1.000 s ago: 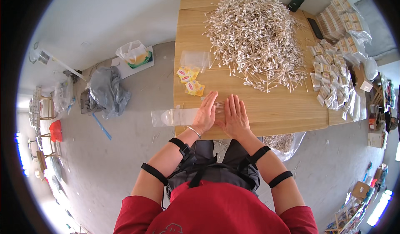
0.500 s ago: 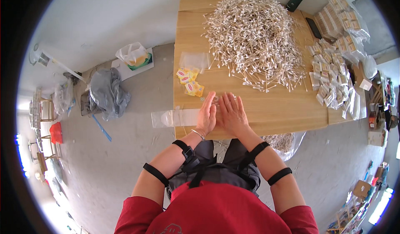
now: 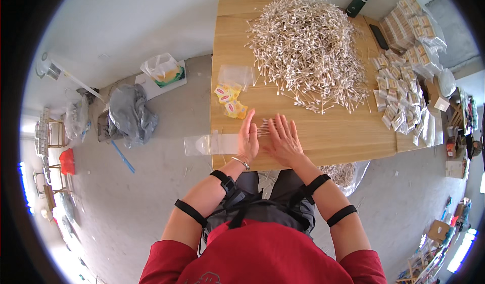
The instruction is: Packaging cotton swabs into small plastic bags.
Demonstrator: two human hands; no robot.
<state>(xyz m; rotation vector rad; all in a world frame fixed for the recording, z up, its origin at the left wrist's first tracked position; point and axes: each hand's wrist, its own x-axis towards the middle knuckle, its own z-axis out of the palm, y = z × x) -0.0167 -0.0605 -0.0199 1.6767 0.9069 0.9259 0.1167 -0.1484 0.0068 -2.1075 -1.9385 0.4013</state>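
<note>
A small row of cotton swabs lies near the table's front edge, between my two hands. My left hand stands on its edge along the left ends of the swabs, fingers stretched out. Palm down, my right hand rests over the right part of the row with its fingers straight, hiding some of it. Left of my left hand, a clear plastic strip reaches past the table edge. Yellow printed cards and clear plastic bags lie just beyond.
A large heap of loose cotton swabs covers the table's far middle. Packed bundles crowd the right side, near a dark phone and a dark bottle. Below the front edge sits a bag of swabs.
My hands have moved slightly apart, showing more of the swab row between them. The right hand's fingers have spread a little.
</note>
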